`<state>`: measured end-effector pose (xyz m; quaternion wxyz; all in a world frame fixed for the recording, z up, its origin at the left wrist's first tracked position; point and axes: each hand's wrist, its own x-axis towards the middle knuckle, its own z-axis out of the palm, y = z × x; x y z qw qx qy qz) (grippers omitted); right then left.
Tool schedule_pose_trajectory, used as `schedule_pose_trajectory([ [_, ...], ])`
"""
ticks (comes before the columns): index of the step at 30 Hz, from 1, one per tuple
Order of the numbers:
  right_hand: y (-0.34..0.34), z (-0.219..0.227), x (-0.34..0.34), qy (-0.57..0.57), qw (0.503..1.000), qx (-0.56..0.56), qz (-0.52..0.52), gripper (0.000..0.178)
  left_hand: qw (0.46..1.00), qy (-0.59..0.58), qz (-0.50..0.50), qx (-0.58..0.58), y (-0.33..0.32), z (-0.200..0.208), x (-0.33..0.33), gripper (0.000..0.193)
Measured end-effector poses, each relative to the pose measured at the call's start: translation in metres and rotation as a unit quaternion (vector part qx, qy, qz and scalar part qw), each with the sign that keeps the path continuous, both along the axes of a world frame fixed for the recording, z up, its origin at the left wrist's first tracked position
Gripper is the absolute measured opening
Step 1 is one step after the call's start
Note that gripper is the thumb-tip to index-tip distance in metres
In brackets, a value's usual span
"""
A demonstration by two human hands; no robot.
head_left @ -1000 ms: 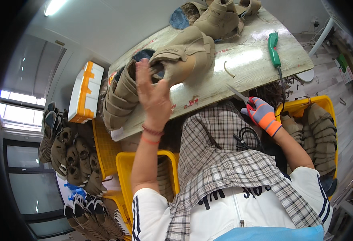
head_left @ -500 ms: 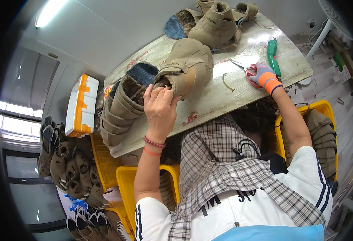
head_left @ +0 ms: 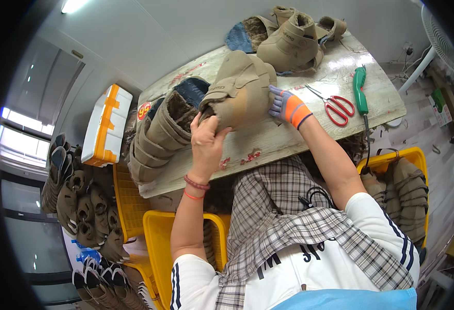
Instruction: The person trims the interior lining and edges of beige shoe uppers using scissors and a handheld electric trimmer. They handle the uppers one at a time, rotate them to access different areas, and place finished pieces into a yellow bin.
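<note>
My bare left hand, with red bracelets at the wrist, grips a tan fur-lined shoe upper by its near-left edge, fingers inside the opening. My right hand, in a grey and orange glove, has its fingers stretched out against the upper's right side; its thumb is hidden. Red-handled scissors lie on the table right of that hand, blades toward the far left. Beside them is a green corded handheld tool. Left of the held upper lies a nested row of tan uppers.
More uppers stand at the table's far edge. Yellow crates holding uppers flank my lap, another yellow crate at the right. A white and orange box is at the left, a fan far right.
My right hand has let go of the scissors, leaving them on the table, and moved left to the upper. My left hand still holds the upper.
</note>
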<state>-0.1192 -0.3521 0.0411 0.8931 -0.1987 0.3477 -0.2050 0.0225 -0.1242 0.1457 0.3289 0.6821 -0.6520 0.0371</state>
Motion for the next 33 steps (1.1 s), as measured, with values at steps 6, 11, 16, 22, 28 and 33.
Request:
schedule_pose_trajectory([
  [6,0.017,-0.015,0.012,0.009,0.977,-0.214,0.009,0.031,0.912,0.4,-0.055,-0.072,0.024,-0.036,0.034,0.031],
  [11,0.046,-0.009,0.015,0.056,0.86,-0.506,-0.032,0.051,0.844,0.519,-0.099,-0.094,0.041,-0.054,0.032,0.035],
  [16,0.059,0.053,-0.015,0.172,0.781,-0.598,0.049,0.047,0.815,0.571,-0.091,-0.045,0.059,-0.053,0.017,0.034],
  [22,0.057,0.062,-0.026,0.128,0.851,-0.482,0.165,0.026,0.886,0.453,-0.072,0.068,0.065,-0.05,0.003,0.033],
  [28,0.104,0.061,-0.021,-0.043,0.974,-0.201,0.091,0.032,0.765,0.631,-0.021,-0.125,0.045,-0.085,-0.017,0.038],
  [33,0.125,0.028,-0.029,0.035,0.846,-0.519,0.113,0.053,0.704,0.695,-0.032,-0.143,0.045,-0.089,-0.012,0.041],
])
